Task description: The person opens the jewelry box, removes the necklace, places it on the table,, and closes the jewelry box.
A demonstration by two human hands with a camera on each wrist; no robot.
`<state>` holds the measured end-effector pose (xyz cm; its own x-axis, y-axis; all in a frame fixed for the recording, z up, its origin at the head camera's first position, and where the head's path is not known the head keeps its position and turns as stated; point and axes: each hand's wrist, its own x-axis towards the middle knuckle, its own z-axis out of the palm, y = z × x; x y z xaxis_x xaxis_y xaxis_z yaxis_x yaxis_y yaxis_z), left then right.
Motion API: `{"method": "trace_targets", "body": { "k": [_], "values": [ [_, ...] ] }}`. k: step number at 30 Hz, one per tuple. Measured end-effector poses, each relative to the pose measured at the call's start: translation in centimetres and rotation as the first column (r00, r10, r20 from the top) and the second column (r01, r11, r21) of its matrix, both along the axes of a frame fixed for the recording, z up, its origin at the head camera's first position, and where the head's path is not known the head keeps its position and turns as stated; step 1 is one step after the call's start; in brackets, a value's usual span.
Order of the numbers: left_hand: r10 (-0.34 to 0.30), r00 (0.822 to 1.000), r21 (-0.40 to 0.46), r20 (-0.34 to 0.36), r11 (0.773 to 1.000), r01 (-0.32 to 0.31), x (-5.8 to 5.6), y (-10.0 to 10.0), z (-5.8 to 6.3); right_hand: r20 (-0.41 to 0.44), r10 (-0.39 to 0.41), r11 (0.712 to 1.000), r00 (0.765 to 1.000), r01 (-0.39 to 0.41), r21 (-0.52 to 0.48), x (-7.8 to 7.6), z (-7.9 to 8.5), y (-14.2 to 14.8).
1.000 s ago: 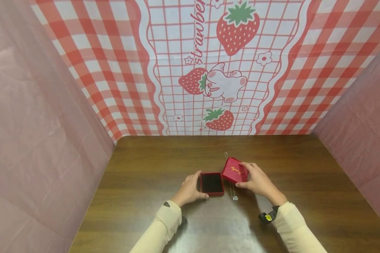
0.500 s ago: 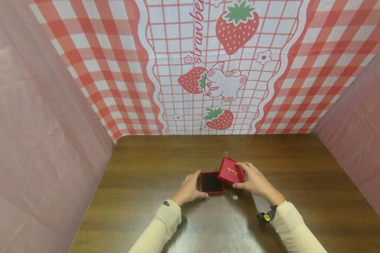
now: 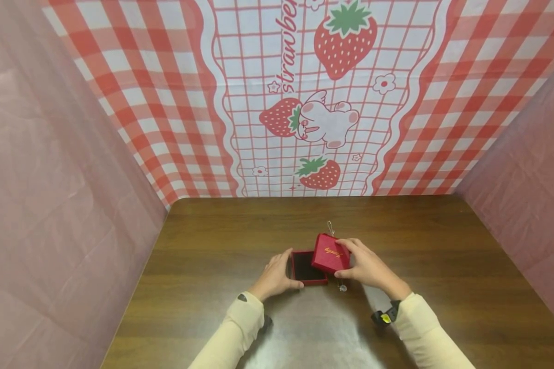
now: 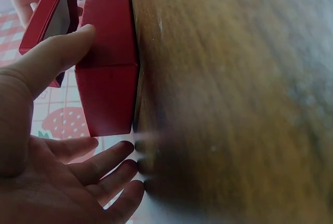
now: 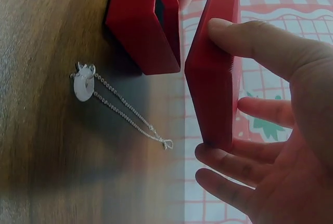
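A small red jewelry box base [image 3: 313,283] with a black lining sits uncovered on the table. My left hand [image 3: 273,277] holds it at its left side, the thumb on the near wall and fingertips at the far left corner. My right hand [image 3: 369,267] grips the matching red lid [image 3: 329,252], printed with gold lettering, thumb on one edge and fingers on the opposite one. The lid is tilted over the right part of the base, hiding that part. In the right wrist view, a silver chain necklace [image 5: 122,114] with a round pale pendant [image 5: 83,86] lies beside the base.
The wooden table [image 3: 203,241] ends at a red-and-white strawberry cloth [image 3: 323,118] behind. Pink fabric walls [image 3: 74,179] stand at both sides. A black strap with a yellow part [image 3: 385,318] hangs at the right wrist.
My right hand has carried the lid leftward from beside the base to partly over it, turning it slightly. More of the necklace's far end shows. The left hand and base have stayed put.
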<state>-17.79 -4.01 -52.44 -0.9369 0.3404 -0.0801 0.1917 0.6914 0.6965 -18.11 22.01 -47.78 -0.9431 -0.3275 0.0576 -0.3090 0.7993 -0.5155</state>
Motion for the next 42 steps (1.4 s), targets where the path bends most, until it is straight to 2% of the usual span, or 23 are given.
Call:
{"method": "trace_targets", "body": {
  "k": [13, 21, 34, 42],
  "values": [
    [0.005, 1.0, 0.016, -0.004, 1.0, -0.005, 0.1, -0.1, 0.1, 0.039, 0.055, 0.998, 0.998, -0.054, -0.026, 0.1, 0.0, -0.9],
    [0.002, 1.0, 0.015, -0.009, 1.0, -0.002, 0.1, -0.1, 0.1, 0.02, 0.101, 0.995, 0.995, -0.1, -0.022, 0.0, -0.1, -1.5],
    [0.013, 1.0, 0.043, 0.013, 0.999, -0.013, 0.1, -0.2, 0.0, 0.043, 0.148, 0.989, 0.988, -0.147, -0.023, -0.1, -0.2, -2.5],
    [0.011, 1.0, 0.05, 0.012, 0.999, -0.012, 0.1, -0.2, 0.0, 0.039, 0.175, 0.984, 0.984, -0.175, -0.015, -0.5, -0.8, -2.9]
  ]
}}
